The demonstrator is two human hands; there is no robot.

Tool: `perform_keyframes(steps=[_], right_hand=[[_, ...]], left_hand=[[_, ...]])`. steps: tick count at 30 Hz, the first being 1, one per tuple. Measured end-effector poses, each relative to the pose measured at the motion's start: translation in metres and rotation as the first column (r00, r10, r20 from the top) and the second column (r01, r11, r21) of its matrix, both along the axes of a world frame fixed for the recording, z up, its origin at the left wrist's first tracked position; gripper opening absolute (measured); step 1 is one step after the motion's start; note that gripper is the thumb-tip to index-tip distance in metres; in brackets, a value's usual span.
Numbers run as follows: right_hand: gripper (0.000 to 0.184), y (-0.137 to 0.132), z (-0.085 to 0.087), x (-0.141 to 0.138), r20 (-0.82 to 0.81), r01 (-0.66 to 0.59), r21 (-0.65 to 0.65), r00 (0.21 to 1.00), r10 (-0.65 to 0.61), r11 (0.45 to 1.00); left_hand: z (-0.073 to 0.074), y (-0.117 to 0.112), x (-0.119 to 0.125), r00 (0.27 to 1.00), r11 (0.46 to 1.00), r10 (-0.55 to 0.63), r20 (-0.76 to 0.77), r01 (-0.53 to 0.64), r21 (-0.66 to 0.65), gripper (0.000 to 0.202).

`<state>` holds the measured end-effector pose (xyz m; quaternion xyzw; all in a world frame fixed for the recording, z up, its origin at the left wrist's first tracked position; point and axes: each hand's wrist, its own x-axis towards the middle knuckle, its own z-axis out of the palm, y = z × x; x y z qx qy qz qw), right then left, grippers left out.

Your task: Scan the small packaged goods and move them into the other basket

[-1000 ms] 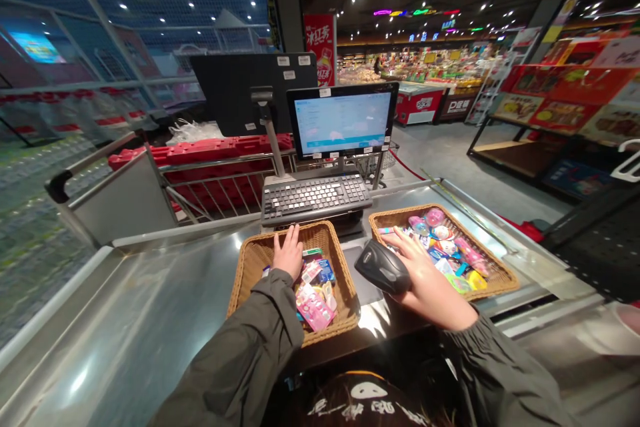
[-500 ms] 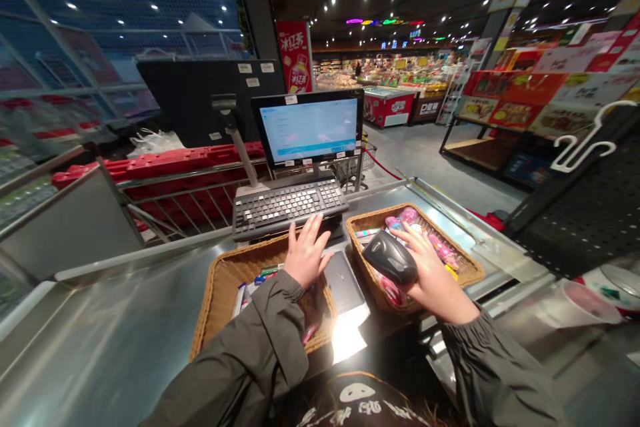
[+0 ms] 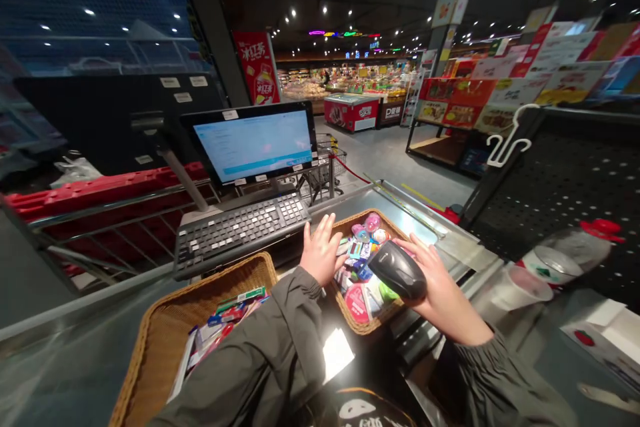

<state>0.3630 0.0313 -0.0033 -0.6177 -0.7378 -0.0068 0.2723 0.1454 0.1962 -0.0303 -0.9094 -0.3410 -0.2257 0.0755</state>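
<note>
My right hand (image 3: 443, 290) is wrapped round a black barcode scanner (image 3: 399, 270), held over the right-hand wicker basket (image 3: 363, 327). Small colourful packaged goods (image 3: 357, 300) fill that basket, partly covered by the scanner. At the basket's left edge is my left hand (image 3: 321, 250), its fingers spread and nothing in it; whether it touches the goods I cannot tell. A larger wicker basket (image 3: 155, 327) stands to the left, with several small packets (image 3: 225, 323) inside, and my left sleeve hides part of it.
Behind the baskets are a black keyboard (image 3: 245, 227) and a lit monitor (image 3: 255, 143). A second screen (image 3: 115, 113) shows its back at the left. On the right stand a plastic cup (image 3: 523, 287), a bottle with a red cap (image 3: 580, 247) and a white box (image 3: 605, 333).
The view has turned right, so the monitor and left basket sit further left. My left hand has moved from above the left basket to the right basket's edge. The scanner stays in my right hand.
</note>
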Motion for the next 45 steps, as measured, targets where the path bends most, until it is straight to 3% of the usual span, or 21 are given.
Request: perform_keyframes(steps=[6, 11, 19, 26, 34, 45], right_hand=[[0.066, -0.011, -0.005, 0.031, -0.044, 0.09, -0.024, 0.995, -0.091, 0.996], [0.062, -0.016, -0.015, 0.055, -0.072, 0.122, -0.051, 0.99, -0.125, 0.991], [0.057, -0.014, -0.022, 0.076, -0.067, 0.14, -0.097, 0.987, -0.147, 0.985], [0.06, -0.004, -0.026, 0.086, -0.098, 0.122, -0.131, 0.986, -0.136, 0.984], [0.061, 0.002, -0.026, 0.088, -0.139, 0.118, -0.141, 0.981, -0.138, 0.983], [0.062, 0.003, -0.027, 0.085, -0.117, 0.12, -0.149, 0.983, -0.138, 0.981]], left_hand=[[-0.008, 0.021, 0.059, 0.999, 0.999, -0.004, -0.032, 0.002, -0.052, 0.039], [-0.024, 0.042, 0.103, 0.996, 0.997, -0.01, -0.088, 0.004, -0.074, 0.045], [-0.053, 0.07, 0.149, 0.992, 0.995, -0.034, -0.12, 0.022, -0.093, 0.048], [-0.066, 0.088, 0.167, 0.986, 0.999, -0.046, -0.161, 0.042, -0.028, 0.044], [-0.063, 0.108, 0.166, 0.971, 0.996, -0.088, -0.224, 0.086, -0.018, 0.022], [-0.07, 0.112, 0.161, 0.994, 0.996, 0.018, -0.108, -0.027, -0.082, 0.017]])
